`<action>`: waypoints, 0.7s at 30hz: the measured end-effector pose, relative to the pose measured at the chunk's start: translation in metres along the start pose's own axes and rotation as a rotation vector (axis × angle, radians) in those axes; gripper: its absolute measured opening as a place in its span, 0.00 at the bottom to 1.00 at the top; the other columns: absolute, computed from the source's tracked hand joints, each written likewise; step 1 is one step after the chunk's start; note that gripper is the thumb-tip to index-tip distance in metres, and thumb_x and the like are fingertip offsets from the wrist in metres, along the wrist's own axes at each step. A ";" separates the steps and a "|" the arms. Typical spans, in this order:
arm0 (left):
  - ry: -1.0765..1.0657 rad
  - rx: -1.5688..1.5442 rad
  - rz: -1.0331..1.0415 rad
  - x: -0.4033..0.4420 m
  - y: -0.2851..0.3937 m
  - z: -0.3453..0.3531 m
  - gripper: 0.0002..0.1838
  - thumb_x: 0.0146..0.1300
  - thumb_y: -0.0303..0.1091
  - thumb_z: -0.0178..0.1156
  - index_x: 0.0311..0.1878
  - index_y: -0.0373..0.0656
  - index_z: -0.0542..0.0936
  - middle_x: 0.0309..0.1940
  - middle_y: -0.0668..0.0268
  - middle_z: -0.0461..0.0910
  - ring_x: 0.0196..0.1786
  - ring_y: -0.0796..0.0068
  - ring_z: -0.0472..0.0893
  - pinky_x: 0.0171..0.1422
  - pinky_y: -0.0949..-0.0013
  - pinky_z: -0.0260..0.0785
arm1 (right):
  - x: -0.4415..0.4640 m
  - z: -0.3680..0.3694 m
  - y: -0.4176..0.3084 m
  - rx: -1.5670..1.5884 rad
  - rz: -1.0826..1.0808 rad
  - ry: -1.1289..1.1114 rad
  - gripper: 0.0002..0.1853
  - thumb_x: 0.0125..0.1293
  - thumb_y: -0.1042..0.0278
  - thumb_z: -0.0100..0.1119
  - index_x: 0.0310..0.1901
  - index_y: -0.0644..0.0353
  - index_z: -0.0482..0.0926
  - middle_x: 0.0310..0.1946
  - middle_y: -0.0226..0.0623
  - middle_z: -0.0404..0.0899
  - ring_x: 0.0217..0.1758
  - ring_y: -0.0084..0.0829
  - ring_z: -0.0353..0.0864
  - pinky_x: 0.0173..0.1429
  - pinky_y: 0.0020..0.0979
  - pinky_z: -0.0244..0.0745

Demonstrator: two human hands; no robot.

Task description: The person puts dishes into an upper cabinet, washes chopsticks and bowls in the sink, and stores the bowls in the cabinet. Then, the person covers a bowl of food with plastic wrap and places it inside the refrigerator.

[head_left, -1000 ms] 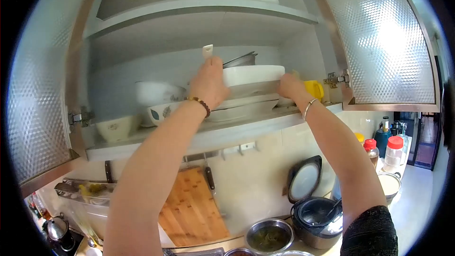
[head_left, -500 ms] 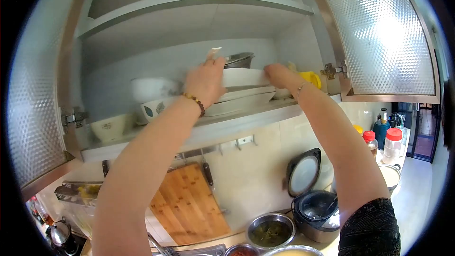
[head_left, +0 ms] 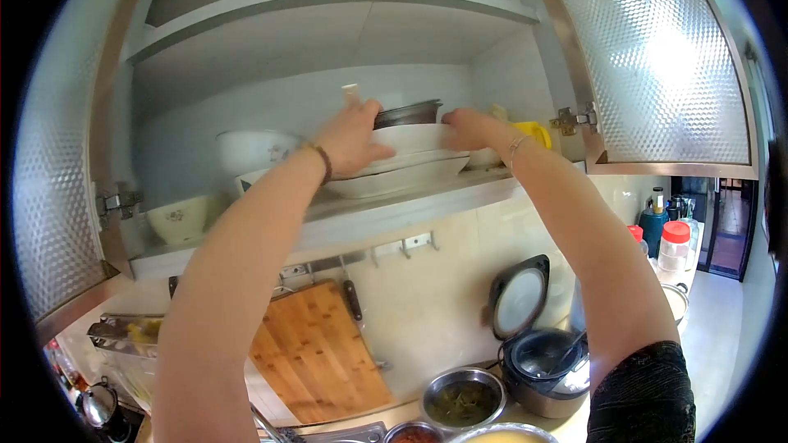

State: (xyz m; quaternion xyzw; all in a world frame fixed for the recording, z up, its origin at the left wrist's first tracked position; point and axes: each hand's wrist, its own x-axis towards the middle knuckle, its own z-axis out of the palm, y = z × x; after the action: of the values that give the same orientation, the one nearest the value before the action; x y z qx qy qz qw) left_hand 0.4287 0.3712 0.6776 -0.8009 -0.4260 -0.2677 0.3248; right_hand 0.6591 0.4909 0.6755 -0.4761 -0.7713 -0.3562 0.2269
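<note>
Between my hands is a white bowl [head_left: 413, 139] on the lower cabinet shelf, with a dark metal bowl [head_left: 408, 116] in it. My left hand [head_left: 351, 139] grips its left side, thumb across the front. On the right edge my right hand [head_left: 472, 130] is closed, fingers partly hidden. Underneath are stacked white dishes [head_left: 402, 180]. A pale, upright handle-like piece [head_left: 350, 93] shows behind my left hand; what it belongs to is hidden. To the left stand a white bowl with a printed pattern [head_left: 254, 150] and a cream bowl [head_left: 178, 220].
Glass cabinet doors [head_left: 657, 66] stand open on both sides. A yellow object [head_left: 535, 133] sits right of my right hand. Below are a wooden cutting board [head_left: 320, 353], an open rice cooker [head_left: 542, 369], a metal bowl of greens [head_left: 464, 398] and red-lidded jars [head_left: 675, 242].
The white bowl and the metal bowl in it have come down slightly toward the dishes below. My right hand has shifted a little left with them. The view has moved slightly.
</note>
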 end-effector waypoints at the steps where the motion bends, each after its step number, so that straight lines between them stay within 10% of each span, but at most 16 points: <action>1: -0.004 0.001 -0.001 0.002 -0.005 0.002 0.29 0.52 0.42 0.62 0.52 0.35 0.63 0.47 0.50 0.70 0.51 0.55 0.71 0.54 0.62 0.63 | -0.009 -0.014 -0.007 0.210 -0.017 -0.023 0.21 0.50 0.57 0.54 0.42 0.64 0.76 0.42 0.49 0.76 0.48 0.44 0.74 0.52 0.36 0.68; 9: 0.101 -0.427 -0.109 0.006 -0.012 0.007 0.17 0.59 0.44 0.53 0.42 0.38 0.73 0.35 0.54 0.77 0.40 0.59 0.76 0.45 0.63 0.67 | -0.031 -0.022 -0.018 0.600 0.019 -0.032 0.32 0.51 0.46 0.56 0.50 0.66 0.72 0.48 0.49 0.73 0.53 0.41 0.71 0.57 0.35 0.64; 21: 0.282 -0.124 0.022 -0.001 -0.004 -0.001 0.12 0.56 0.40 0.56 0.37 0.42 0.77 0.34 0.57 0.78 0.38 0.56 0.76 0.43 0.61 0.68 | -0.041 -0.015 -0.018 0.644 0.020 0.266 0.30 0.55 0.44 0.55 0.48 0.65 0.72 0.45 0.48 0.75 0.50 0.44 0.73 0.53 0.34 0.69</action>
State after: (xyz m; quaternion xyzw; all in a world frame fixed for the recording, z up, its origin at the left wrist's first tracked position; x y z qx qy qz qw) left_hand 0.4253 0.3718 0.6787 -0.7784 -0.3501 -0.3999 0.3341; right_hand 0.6609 0.4504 0.6509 -0.3369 -0.8031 -0.1511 0.4676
